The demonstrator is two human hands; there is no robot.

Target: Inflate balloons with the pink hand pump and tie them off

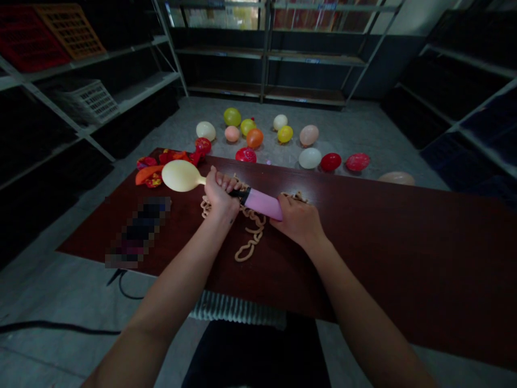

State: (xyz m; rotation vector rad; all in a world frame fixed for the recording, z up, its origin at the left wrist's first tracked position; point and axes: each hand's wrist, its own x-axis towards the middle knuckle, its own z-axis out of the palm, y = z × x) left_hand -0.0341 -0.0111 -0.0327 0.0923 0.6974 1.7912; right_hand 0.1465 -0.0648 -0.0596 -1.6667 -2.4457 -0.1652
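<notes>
A pale yellow balloon (180, 175), partly inflated, points to the left with its neck in my left hand (221, 189). The fingers of that hand are closed around the neck and the black nozzle end (239, 194) of a pink hand pump (262, 203). My right hand (299, 218) is wrapped round the other end of the pump, which lies slanted above the table. Beneath and beside my hands, tan rubber bands or uninflated balloon strips (250, 252) lie in a tangled pile. How the neck sits on the nozzle is hidden by my fingers.
On the dark red table (383, 242) lie red and orange uninflated balloons (150, 175) and a pixelated dark object (139, 231). Several inflated balloons, among them an orange one (254, 138), rest on the floor beyond. Metal shelves (264, 54) with crates (97, 102) stand around; a black cable (60, 326) runs at left.
</notes>
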